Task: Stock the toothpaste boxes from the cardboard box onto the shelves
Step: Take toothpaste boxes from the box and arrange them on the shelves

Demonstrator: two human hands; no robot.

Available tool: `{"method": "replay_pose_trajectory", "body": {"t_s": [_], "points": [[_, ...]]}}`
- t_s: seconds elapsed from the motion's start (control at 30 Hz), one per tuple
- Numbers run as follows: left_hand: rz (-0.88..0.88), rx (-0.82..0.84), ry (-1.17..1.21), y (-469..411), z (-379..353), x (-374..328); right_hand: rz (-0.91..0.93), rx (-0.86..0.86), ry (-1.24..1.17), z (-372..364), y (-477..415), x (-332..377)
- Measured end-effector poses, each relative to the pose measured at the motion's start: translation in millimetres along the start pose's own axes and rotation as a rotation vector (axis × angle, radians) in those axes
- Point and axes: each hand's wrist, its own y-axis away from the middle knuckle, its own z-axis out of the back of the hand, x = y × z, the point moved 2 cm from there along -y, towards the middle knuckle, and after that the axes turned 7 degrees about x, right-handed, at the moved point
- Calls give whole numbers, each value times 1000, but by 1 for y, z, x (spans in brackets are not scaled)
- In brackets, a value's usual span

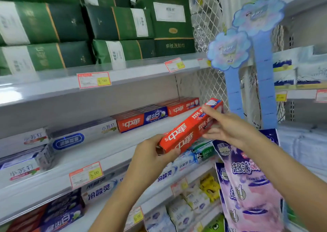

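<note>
Pinches one red toothpaste box (187,130), left grip (150,153) at seven o'clock, right grip (228,127) at one, unshelved beside partly stocked row (141,120).

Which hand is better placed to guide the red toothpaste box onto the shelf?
Probably the right hand: it holds the red toothpaste box at the end nearest the matching shelved boxes; the left hand grips the other end.

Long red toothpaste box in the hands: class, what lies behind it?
Behind the held red box, the white shelf carries shelved red toothpaste boxes. Green-and-white boxes one shelf down are partly covered by it.
</note>
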Motion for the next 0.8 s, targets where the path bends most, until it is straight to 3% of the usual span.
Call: {"method": "replay_pose_trajectory", "body": {"t_s": [0.07,0.17,0.27,0.43,0.53,0.8], "points": [[24,-7,124,-12,7,-2,8,-29,136,9,-8,6],[87,31,296,-28,18,-3,158,-122,679,19,-19,17],[151,80,445,-48,29,2,346,-44,1069,14,-28,24],[166,103,526,-73,38,16,434,-16,1230,18,-51,32],[168,106,496,-85,40,24,430,16,1252,29,-64,33],[169,107,366,-131,32,26,418,213,1596,49,-118,46]]}}
